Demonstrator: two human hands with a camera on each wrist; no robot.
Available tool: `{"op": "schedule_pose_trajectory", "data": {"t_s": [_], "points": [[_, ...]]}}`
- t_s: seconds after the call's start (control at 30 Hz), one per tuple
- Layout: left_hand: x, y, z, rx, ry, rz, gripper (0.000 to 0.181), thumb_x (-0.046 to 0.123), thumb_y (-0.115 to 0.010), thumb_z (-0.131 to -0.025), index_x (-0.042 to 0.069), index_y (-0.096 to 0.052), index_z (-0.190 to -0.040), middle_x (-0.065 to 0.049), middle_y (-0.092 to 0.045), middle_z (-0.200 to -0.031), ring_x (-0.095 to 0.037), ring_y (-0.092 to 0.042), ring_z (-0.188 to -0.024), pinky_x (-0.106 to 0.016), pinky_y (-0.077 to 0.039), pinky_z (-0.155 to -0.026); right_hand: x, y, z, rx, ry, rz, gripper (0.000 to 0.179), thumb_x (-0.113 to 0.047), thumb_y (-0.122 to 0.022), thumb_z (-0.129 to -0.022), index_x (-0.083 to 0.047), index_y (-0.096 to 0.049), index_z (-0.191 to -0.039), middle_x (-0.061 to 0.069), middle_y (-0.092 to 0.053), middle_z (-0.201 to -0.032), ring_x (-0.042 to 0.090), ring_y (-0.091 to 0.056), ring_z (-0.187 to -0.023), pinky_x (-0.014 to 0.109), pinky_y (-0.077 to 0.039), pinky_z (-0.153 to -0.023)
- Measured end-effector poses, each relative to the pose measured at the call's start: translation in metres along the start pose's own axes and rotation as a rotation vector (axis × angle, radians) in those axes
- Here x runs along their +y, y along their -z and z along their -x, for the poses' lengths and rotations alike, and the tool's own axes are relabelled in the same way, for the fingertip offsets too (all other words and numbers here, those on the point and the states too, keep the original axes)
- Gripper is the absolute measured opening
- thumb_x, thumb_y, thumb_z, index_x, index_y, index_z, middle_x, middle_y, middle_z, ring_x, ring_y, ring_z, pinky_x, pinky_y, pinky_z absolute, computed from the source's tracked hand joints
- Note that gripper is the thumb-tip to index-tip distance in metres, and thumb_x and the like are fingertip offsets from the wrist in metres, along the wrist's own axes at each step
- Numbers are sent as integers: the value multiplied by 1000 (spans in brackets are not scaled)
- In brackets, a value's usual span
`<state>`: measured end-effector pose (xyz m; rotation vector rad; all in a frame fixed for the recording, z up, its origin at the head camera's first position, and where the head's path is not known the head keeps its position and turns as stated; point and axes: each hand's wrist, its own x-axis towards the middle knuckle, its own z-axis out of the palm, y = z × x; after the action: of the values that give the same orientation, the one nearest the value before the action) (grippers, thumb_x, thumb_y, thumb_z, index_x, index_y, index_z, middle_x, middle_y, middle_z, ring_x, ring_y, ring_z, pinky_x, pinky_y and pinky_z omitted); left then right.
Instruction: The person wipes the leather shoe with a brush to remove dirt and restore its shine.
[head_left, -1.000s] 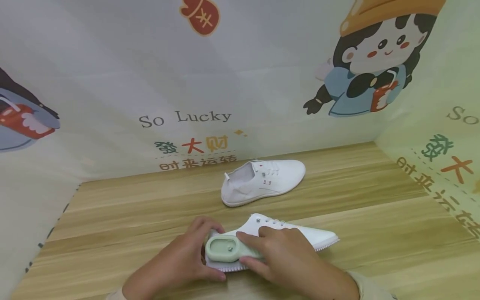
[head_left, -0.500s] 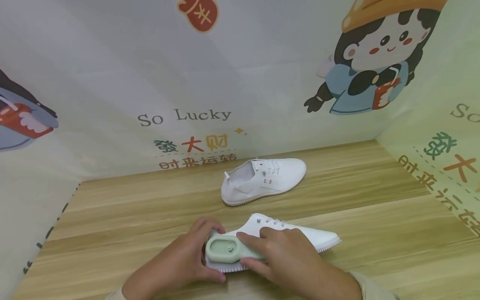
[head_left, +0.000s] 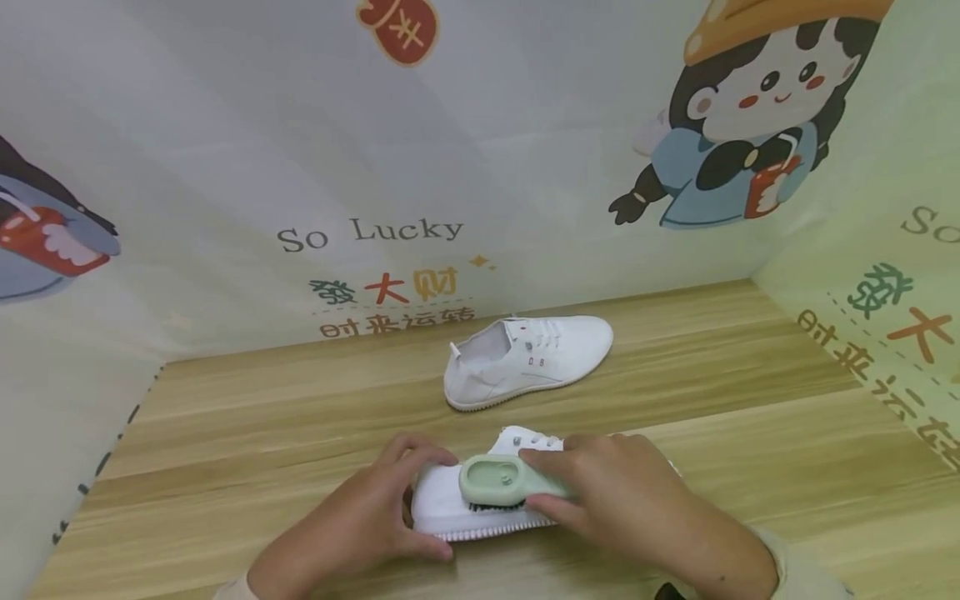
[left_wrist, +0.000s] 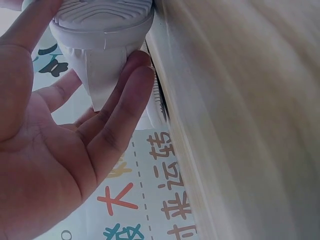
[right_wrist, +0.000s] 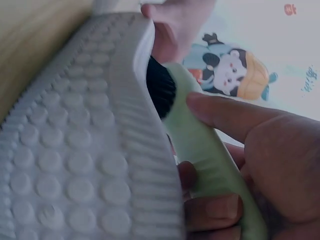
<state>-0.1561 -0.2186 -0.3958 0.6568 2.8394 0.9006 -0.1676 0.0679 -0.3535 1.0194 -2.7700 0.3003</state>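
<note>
A white lace-up shoe (head_left: pixel 438 500) lies tilted on its side near the front, its ridged sole edge toward me. My left hand (head_left: pixel 375 508) grips its heel, thumb below and fingers above. In the left wrist view the fingers curl around the heel (left_wrist: pixel 102 55). My right hand (head_left: pixel 622 492) holds a pale green brush (head_left: pixel 491 479) by its handle, dark bristles down against the shoe's side. The right wrist view shows the black bristles (right_wrist: pixel 161 90) at the upper, beside the dotted sole (right_wrist: pixel 75 150). My right hand covers most of the toe.
A second white shoe (head_left: pixel 555 358) stands upright behind, toe to the right. The wood-grain tabletop (head_left: pixel 262 417) meets a printed cloth backdrop (head_left: pixel 225 167) at the back and both sides.
My right hand has slid the brush rightward along the shoe, from the heel toward the middle, uncovering the heel side. The left hand keeps its grip on the heel.
</note>
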Motion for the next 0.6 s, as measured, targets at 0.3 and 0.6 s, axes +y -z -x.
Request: {"op": "schedule_pose_trajectory", "data": {"t_s": [0.3,0.6], "points": [[1,0,0,0,17,-26,81,59,-87,-63,30,-56,-132,10,-47,-131,-9,-59,-93,-27,-50,-81,21,18,5,-64,-21,-49,40,-49,-73,-87,-27,-73,-120,-6,-74,-92,6,-62,-72,29,-44,-55],[1,0,3,-13,14,-37,80,58,-86,-64,30,-56,-133,12,-47,-129,-6,-58,-90,-26,-49,-80,30,28,8,-132,-71,-40,40,-52,-73,-86,-29,-74,-119,-6,-74,-96,7,-62,-76,31,-46,-58]]}}
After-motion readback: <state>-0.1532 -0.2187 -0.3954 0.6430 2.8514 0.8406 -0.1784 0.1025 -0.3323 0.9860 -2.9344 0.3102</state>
